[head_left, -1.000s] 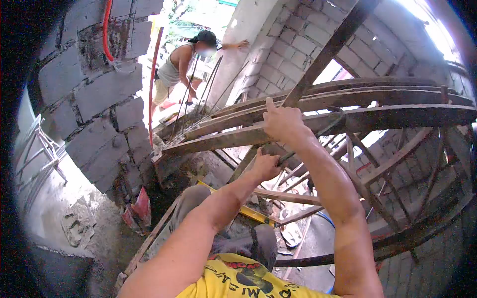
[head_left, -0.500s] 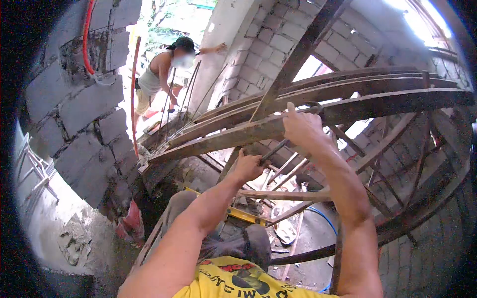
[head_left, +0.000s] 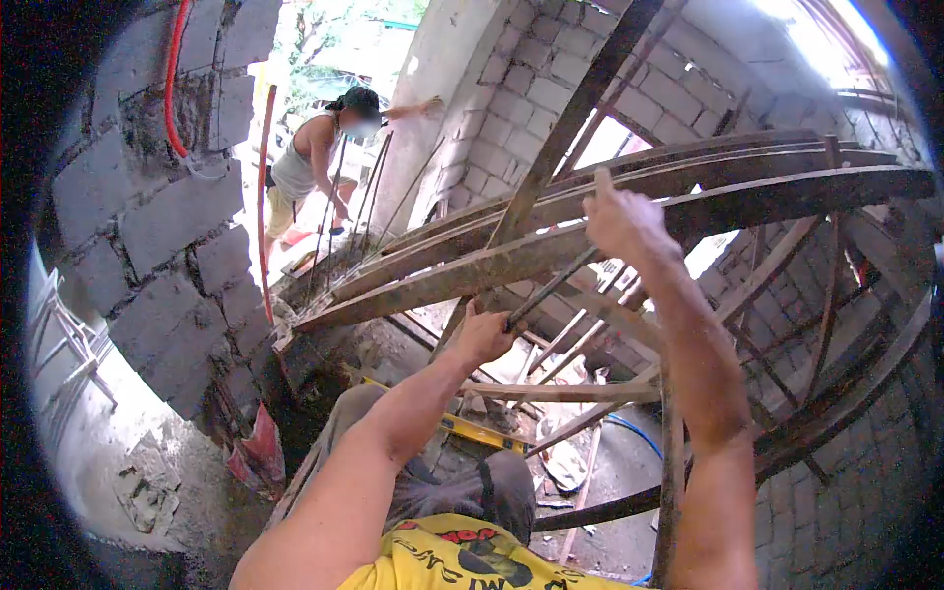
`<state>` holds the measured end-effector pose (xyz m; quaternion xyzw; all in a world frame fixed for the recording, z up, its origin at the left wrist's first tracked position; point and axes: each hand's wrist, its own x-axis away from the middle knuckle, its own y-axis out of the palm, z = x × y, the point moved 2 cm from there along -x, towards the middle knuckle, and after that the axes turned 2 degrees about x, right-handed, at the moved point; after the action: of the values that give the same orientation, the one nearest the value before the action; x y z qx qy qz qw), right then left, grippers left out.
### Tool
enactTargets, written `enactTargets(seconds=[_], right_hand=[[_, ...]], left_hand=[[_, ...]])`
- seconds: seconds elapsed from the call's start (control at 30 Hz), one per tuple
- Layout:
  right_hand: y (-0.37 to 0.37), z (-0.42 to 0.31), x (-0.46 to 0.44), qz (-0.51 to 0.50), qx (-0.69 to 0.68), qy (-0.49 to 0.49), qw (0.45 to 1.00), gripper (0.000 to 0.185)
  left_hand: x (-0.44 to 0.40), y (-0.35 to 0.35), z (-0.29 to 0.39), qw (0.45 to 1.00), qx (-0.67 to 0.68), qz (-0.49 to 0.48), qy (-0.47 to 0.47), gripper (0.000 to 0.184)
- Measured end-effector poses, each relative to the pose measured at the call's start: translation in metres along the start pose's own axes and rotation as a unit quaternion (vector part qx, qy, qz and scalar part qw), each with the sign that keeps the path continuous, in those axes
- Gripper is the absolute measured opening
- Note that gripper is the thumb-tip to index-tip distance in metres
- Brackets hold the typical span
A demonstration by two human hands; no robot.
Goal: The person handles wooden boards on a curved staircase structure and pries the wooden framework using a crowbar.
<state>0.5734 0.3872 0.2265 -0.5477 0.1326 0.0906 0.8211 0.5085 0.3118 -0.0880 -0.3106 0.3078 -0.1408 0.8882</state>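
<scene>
My left hand (head_left: pixel 484 334) is closed around the lower part of a dark metal rod (head_left: pixel 553 286), just under the nearest long wooden beam (head_left: pixel 423 282). The rod slants up and right, and its upper end meets my right hand (head_left: pixel 629 218) at the beam's edge. One finger of my right hand points upward while the others are curled. What those curled fingers grip is hidden from me. A slanted timber (head_left: pixel 575 118) rises behind the beam, left of my right hand.
Several parallel beams cross ahead. A yellow spirit level (head_left: pixel 482 430) lies below near my knees, with a blue hose (head_left: pixel 637 433) at right. A co-worker (head_left: pixel 313 162) leans by the opening, near upright steel bars (head_left: pixel 374 187). A block wall (head_left: pixel 177 246) stands left.
My right hand has moved slightly up and right along the beam, and the dark curved piece beside it no longer shows. My left hand has shifted slightly left and down. The view has tilted slightly.
</scene>
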Motion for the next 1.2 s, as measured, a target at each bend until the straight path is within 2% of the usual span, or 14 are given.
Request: enactTargets(seconds=[0.1,0.13,0.2,0.3,0.4,0.5,0.63,0.7,0.8,0.83,0.87,1.03,1.1,1.2], right_hand=[[-0.037,0.010,-0.013,0.075,0.018,0.031,0.997,0.044],[-0.042,0.013,-0.017,0.116,0.035,0.024,0.992,0.048],[-0.056,0.014,-0.019,0.111,0.044,0.030,0.992,0.050],[-0.063,0.013,-0.022,0.110,0.055,0.033,0.992,0.056],[-0.062,0.013,-0.022,0.107,0.058,0.021,0.992,0.056],[-0.060,0.019,-0.015,0.096,0.068,0.039,0.992,0.054],[-0.060,0.056,-0.005,0.019,0.099,0.035,0.994,0.057],[-0.049,0.088,-0.004,0.033,0.085,0.113,0.989,0.046],[-0.044,0.122,-0.001,0.080,0.106,0.134,0.982,0.046],[-0.044,0.132,-0.002,0.079,0.105,0.132,0.983,0.046],[-0.045,0.140,-0.005,0.142,0.122,0.115,0.976,0.045],[-0.059,0.174,-0.032,0.303,0.189,0.039,0.933,0.041],[-0.055,0.197,-0.042,0.327,0.213,0.004,0.921,0.038],[-0.036,0.228,-0.052,0.294,0.258,-0.020,0.920,0.037]], left_hand=[[0.000,0.001,0.000,1.000,-0.002,0.008,0.006,0.044],[0.000,0.001,0.000,1.000,0.001,0.011,0.007,0.044],[0.001,0.001,0.000,1.000,0.004,0.016,0.007,0.044],[0.001,-0.002,0.002,0.999,-0.006,0.027,0.025,0.054],[-0.002,0.001,0.002,1.000,-0.004,-0.009,-0.008,0.054],[-0.004,0.008,-0.003,1.000,0.006,0.001,0.005,0.042],[-0.005,0.009,-0.006,1.000,-0.015,0.005,-0.001,0.043],[-0.004,0.013,-0.010,1.000,-0.005,0.014,0.007,0.043],[-0.006,0.018,-0.012,1.000,0.010,0.017,0.013,0.043],[-0.005,0.016,-0.011,1.000,0.009,0.020,0.015,0.043],[-0.003,0.013,-0.009,1.000,0.009,0.022,0.016,0.043],[0.000,0.010,-0.008,1.000,-0.005,0.023,0.015,0.042],[-0.003,0.016,-0.012,0.999,-0.017,0.032,0.009,0.042],[-0.002,0.009,-0.007,1.000,-0.017,0.019,0.001,0.042]])
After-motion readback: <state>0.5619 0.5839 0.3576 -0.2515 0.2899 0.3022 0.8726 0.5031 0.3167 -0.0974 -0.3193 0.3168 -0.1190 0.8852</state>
